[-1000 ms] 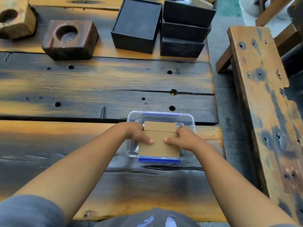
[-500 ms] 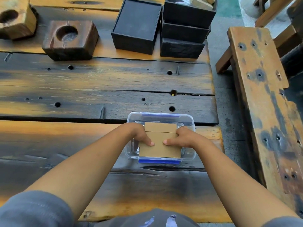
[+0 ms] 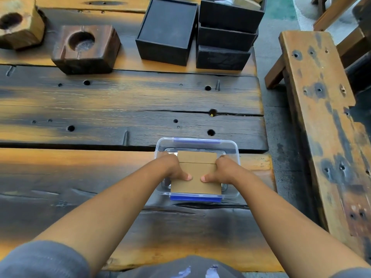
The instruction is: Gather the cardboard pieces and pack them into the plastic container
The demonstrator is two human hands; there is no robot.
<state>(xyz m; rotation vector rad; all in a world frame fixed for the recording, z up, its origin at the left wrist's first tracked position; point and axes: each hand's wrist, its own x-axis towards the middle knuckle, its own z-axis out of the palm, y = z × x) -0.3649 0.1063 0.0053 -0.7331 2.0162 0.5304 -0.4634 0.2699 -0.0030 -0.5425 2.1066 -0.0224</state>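
A clear plastic container with blue clips stands on the wooden table near its right edge. Inside it lie brown cardboard pieces, stacked flat, with a smaller one showing behind the front one. My left hand grips the stack's left side, thumb pressed on top. My right hand grips the right side the same way. Both thumbs nearly meet over the middle of the top piece. The fingers are hidden behind the cardboard inside the container.
Black boxes stand at the table's far side, one stack holding more cardboard. Two wooden blocks with round hollows sit at the far left. A wooden bench runs along the right, across a concrete gap.
Both thumbs have slid closer together over the top cardboard piece. The stack and the container stay in the same place.
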